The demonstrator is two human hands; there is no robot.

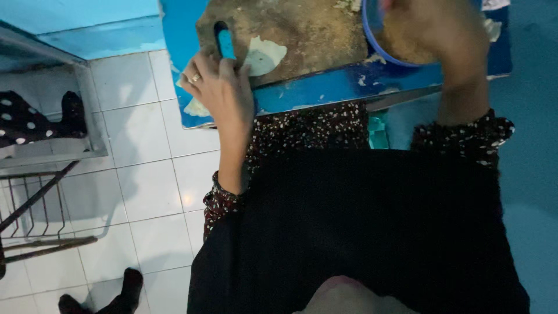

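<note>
Two hands are seen: the left hand [218, 87] is clenched around a blue-handled tool [224, 42], while the right hand [450, 35] seemingly grips a round blue bowl [372, 35].

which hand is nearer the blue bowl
Right. The right hand is over the blue bowl, reaching into it. The left hand is off to the bowl's left on the wooden board, by a blue handle.
</note>
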